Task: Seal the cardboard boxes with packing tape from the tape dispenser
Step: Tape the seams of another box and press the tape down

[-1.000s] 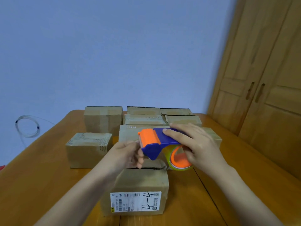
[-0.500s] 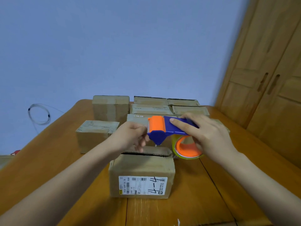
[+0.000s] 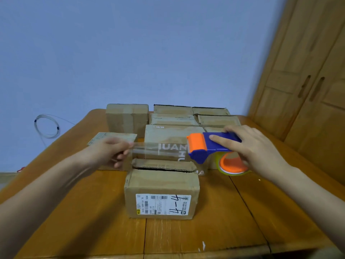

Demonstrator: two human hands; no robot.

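Observation:
A cardboard box (image 3: 161, 186) with a white shipping label on its front stands nearest me on the wooden table (image 3: 89, 221); its back flap is slightly lifted. Above it my right hand (image 3: 250, 148) grips a blue and orange tape dispenser (image 3: 207, 146) that carries a roll of clear tape on an orange core. A strip of clear tape (image 3: 158, 149) stretches left from the dispenser to my left hand (image 3: 112, 152), which pinches its free end. The strip hangs in the air above the box's far edge.
Several more cardboard boxes (image 3: 173, 116) stand in rows behind the near one, one low box (image 3: 112, 137) at the left. A coiled wire (image 3: 46, 126) hangs on the blue wall. Wooden cabinet doors (image 3: 308, 81) rise at the right.
My hands have moved apart: the left hand has pulled a length of tape out to the left while the right hand has carried the dispenser to the right.

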